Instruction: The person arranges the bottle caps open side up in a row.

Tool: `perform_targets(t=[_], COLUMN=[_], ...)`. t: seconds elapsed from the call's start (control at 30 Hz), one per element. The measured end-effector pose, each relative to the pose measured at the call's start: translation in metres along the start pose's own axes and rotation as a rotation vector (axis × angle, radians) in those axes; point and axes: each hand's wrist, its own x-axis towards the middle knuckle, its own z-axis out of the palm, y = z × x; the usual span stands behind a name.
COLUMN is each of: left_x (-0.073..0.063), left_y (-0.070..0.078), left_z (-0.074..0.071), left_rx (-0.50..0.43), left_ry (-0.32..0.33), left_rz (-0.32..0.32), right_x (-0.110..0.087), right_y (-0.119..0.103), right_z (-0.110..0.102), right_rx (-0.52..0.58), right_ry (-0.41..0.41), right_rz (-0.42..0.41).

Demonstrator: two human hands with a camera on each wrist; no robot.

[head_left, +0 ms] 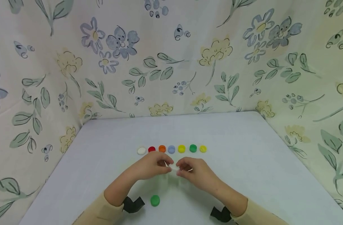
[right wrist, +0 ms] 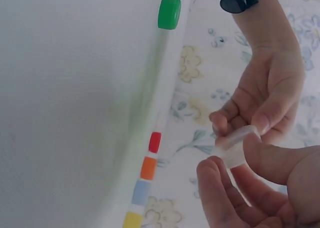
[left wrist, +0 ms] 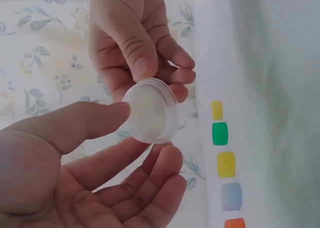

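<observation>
A translucent white bottle cap (head_left: 174, 167) with a ridged rim is held above the table between both hands. My left hand (head_left: 152, 165) pinches one side of it, thumb against forefinger. From the opposite side my right hand (head_left: 198, 173) grips its edge. The left wrist view shows the round face of the white cap (left wrist: 148, 113), with the left thumb at its rim. Seen from the right wrist, the cap (right wrist: 235, 150) is tilted. Nearer the front, a green cap (head_left: 155, 200) lies on the table alone.
Beyond the hands, a row of caps lies on the white table (head_left: 244, 140): white (head_left: 141, 151), red (head_left: 151, 149), orange (head_left: 162, 148), light blue (head_left: 171, 149), yellow (head_left: 181, 148), green (head_left: 193, 148) and yellow (head_left: 203, 149). A floral curtain (head_left: 171, 90) surrounds the table.
</observation>
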Motion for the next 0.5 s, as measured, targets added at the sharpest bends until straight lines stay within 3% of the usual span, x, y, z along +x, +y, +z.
perform_targets(t=[0.27,0.5], left_x=[0.006,0.014], left_y=[-0.005,-0.013], left_z=[0.003,0.012], left_rx=[-0.075,-0.117], left_ry=[0.085,0.178], left_rz=[-0.044,-0.036], right_x=[0.001,0.005], right_y=[0.001,0.004], right_z=[0.0,-0.004], right_rx=[-0.031,0.119], right_ry=[0.08,0.041], right_rz=[-0.001,0.057])
